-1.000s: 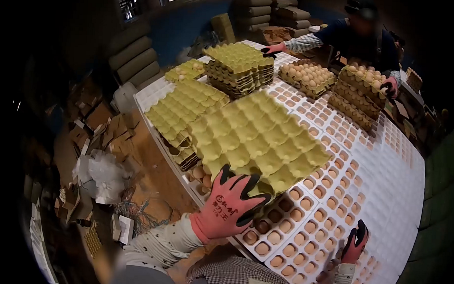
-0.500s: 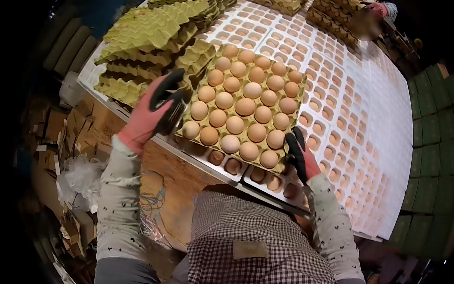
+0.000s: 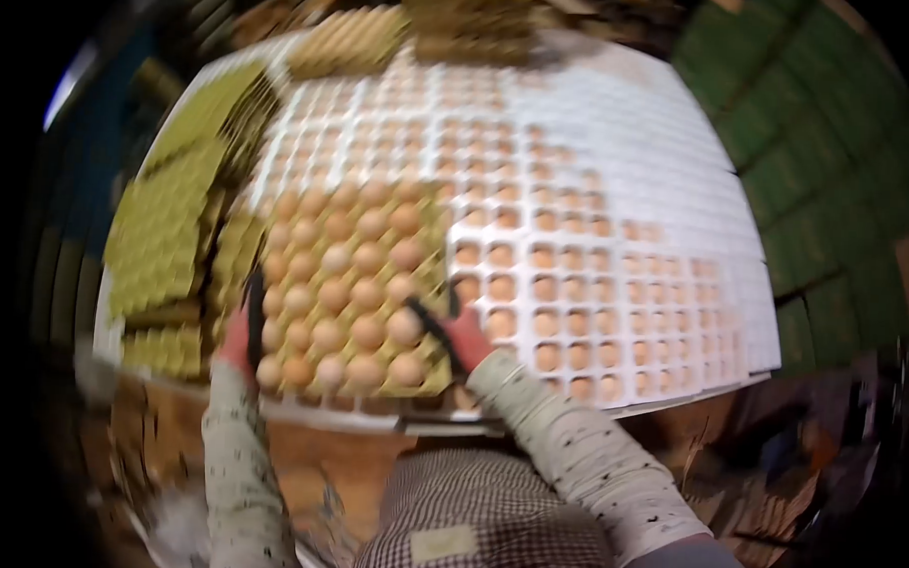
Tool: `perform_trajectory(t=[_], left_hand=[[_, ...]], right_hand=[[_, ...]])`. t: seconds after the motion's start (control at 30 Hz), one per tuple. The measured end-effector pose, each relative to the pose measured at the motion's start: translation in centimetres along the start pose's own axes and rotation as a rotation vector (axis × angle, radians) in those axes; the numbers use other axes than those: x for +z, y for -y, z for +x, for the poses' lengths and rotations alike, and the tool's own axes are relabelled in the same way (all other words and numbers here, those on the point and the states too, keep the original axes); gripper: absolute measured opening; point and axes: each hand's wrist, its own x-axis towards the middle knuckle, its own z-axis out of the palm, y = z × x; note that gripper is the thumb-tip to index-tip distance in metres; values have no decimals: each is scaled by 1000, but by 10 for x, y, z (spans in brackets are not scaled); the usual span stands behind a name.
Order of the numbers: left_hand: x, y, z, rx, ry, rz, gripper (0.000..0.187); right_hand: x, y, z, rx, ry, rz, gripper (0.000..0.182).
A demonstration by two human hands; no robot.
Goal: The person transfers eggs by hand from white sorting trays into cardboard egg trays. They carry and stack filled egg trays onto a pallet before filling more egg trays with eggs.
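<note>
A yellow-green pulp egg tray [image 3: 435, 375] full of brown eggs [image 3: 368, 331] lies near the table's front edge, over part of the white trays. Along its left side my left hand [image 3: 241, 325], in a pink glove with black fingers, presses against the rim; its fingertips are partly hidden. My right hand [image 3: 453, 332] grips the right side, one black finger reaching over the rim beside an egg and the others outside. Motion blurs both hands. Under and beyond the egg tray, white plastic trays [image 3: 522, 286] hold eggs in square cells.
Stacks of pulp trays [image 3: 161, 244] stand on the table's left. At the far side are a pulp tray of eggs [image 3: 348, 42] and a taller pulp-tray stack [image 3: 473, 29]. Green crates [image 3: 770, 125] are piled at the right. A checked apron [image 3: 496, 516] shows below the table.
My left hand has closed in from beside the egg tray onto its left edge. My right hand has shifted its hold on the right side. The head view has turned.
</note>
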Motion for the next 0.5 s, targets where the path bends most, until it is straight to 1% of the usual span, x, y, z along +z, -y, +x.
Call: perform_trajectory(t=[0.03,0.07,0.13,0.17,0.2,0.23,0.27,0.3,0.37,0.4,0.43,0.47,0.5], left_hand=[[6,1,-10,3,16,-90,58],[16,4,-19,1,31,-172,55],[51,15,-36,-24,79,-280,50],[64,27,-48,-57,83,-311,50],[93,33,-57,-78,97,-315,50],[121,42,-66,-101,103,-311,51],[150,50,-74,-119,110,-300,51],[180,57,-81,-132,123,-287,52],[240,65,-92,-125,153,-223,54],[270,66,-95,-103,167,-181,54],[298,65,-97,-67,178,-131,55],[326,63,-96,-16,181,-67,56],[350,60,-95,44,175,12,57]], right_hand=[[2,30,-20,86,-116,-6,85],[-17,72,-35,261,4,-75,85],[-41,54,-51,35,5,281,87],[-59,50,-61,55,-16,325,89],[-83,47,-73,87,-23,369,90],[-113,41,-84,131,-29,280,93],[-136,66,-101,134,-29,381,72],[-164,57,-108,155,-71,367,88],[-222,44,-123,109,-120,329,66],[-245,52,-126,48,-166,365,71],[-276,53,-130,102,-221,368,68],[-302,77,-134,159,-245,287,61],[-330,75,-129,126,-261,301,59]])
